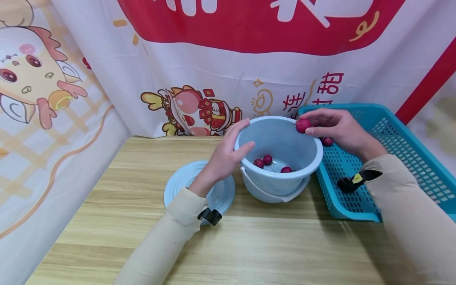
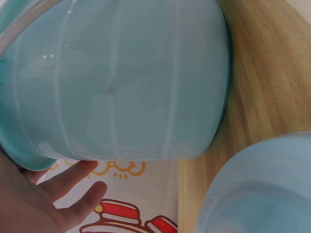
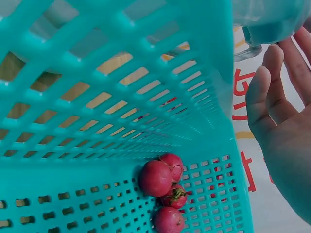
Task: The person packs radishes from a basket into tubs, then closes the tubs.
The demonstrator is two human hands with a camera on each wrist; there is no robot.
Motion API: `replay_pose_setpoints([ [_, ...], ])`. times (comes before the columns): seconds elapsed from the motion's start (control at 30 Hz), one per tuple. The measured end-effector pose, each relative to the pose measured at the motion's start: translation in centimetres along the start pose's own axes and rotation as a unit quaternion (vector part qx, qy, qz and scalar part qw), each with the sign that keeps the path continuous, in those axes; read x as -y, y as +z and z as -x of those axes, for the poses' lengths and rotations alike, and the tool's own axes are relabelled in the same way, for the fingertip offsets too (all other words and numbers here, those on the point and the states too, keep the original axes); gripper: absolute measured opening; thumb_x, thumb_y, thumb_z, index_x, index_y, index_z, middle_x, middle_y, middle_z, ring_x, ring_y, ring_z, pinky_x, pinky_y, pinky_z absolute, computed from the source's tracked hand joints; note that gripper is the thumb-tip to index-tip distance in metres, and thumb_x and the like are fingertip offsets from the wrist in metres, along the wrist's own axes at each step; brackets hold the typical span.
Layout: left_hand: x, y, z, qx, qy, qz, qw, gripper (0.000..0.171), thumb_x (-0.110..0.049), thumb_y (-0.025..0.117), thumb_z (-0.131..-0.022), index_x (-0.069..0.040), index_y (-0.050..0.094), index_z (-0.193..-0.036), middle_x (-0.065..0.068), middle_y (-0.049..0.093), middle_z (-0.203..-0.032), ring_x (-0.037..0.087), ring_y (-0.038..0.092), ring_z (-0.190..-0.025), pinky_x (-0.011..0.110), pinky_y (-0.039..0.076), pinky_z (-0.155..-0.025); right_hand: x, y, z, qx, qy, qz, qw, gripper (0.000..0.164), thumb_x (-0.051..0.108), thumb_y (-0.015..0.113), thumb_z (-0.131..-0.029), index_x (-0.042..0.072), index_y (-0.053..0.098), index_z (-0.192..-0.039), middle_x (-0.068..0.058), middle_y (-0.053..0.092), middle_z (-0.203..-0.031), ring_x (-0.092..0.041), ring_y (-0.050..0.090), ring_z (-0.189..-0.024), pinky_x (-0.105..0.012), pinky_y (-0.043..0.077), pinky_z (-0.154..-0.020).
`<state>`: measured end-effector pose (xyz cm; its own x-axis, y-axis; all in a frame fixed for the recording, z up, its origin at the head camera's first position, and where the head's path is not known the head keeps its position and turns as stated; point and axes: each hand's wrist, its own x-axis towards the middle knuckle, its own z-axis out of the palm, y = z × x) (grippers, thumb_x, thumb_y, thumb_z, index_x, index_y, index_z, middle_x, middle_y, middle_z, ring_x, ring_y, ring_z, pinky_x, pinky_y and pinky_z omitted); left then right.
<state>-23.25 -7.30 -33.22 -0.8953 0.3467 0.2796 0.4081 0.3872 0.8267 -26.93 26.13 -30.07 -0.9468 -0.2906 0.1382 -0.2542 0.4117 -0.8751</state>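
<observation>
A light blue bucket (image 1: 281, 134) stands on the table with its handle hanging at the front. My left hand (image 1: 228, 152) grips its left rim, thumb over the inner side and fingers outside. Above the right rim, my right hand (image 1: 338, 128) pinches a red radish (image 1: 303, 126) between thumb and fingers. Several radishes (image 1: 286, 169) lie on the bucket's floor. To the right, a teal basket (image 1: 331, 204) holds more radishes (image 3: 155, 178), clustered in a corner in the right wrist view. The held radish is hidden in that view.
A round light blue lid (image 1: 177, 186) lies on the wooden table (image 1: 114, 206), left of the bucket and partly under my left forearm. The basket's side stands close against the bucket. A printed cloth (image 1: 221, 67) hangs behind the table.
</observation>
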Motion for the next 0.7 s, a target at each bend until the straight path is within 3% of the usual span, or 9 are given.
replay_pose_setpoints([
  [0.7, -0.13, 0.23, 0.00, -0.005, 0.003, 0.000, 1.0000, 0.067, -0.041, 0.054, -0.104, -0.024, 0.035, -0.166, -0.008, 0.028, -0.175, 0.022, 0.031, -0.160, 0.061, 0.036, -0.126, -0.32, 0.08, -0.06, 0.007, 0.019, 0.010, 1.000, 0.050, 0.032, 0.080, -0.095, 0.020, 0.067, -0.143, 0.008, 0.070, -0.134, -0.021, 0.069, -0.116, -0.035, 0.066, -0.084],
])
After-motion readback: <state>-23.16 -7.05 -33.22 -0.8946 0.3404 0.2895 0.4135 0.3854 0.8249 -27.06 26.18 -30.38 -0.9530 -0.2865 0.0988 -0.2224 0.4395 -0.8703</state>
